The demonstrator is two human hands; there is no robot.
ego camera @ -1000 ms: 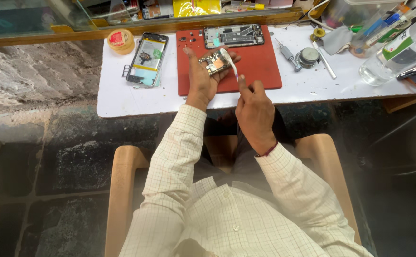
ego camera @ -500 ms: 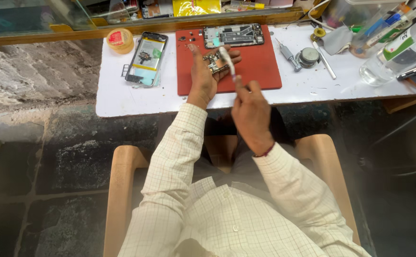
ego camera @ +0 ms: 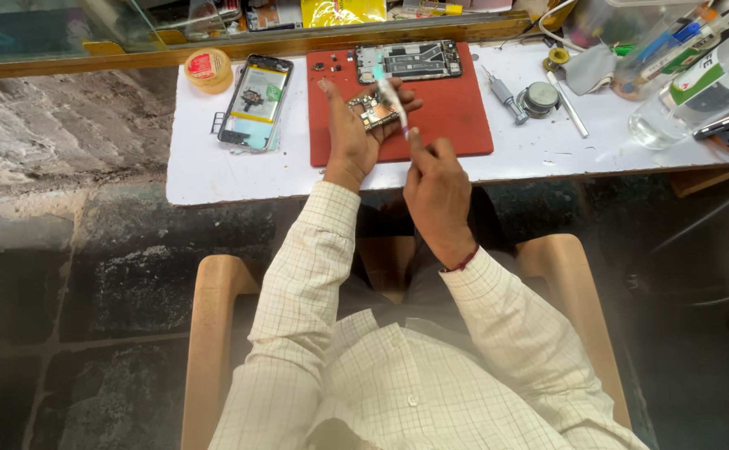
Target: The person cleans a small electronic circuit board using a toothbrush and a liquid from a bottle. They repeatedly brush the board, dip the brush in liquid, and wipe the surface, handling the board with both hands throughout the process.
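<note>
Circuit board [ego camera: 370,108] from the phone lies cupped in my left hand [ego camera: 349,133] above the red mat [ego camera: 456,117], fingers curled round its edges. Light, thin, probably fragile: best held by the rim. My right hand [ego camera: 435,179] pinches a white brush [ego camera: 392,98] over it.

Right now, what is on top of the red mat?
On the red mat lie an opened phone body and tiny dark bits. The left hand, holding a small circuit board, covers part of it, so anything beneath stays hidden.
</note>
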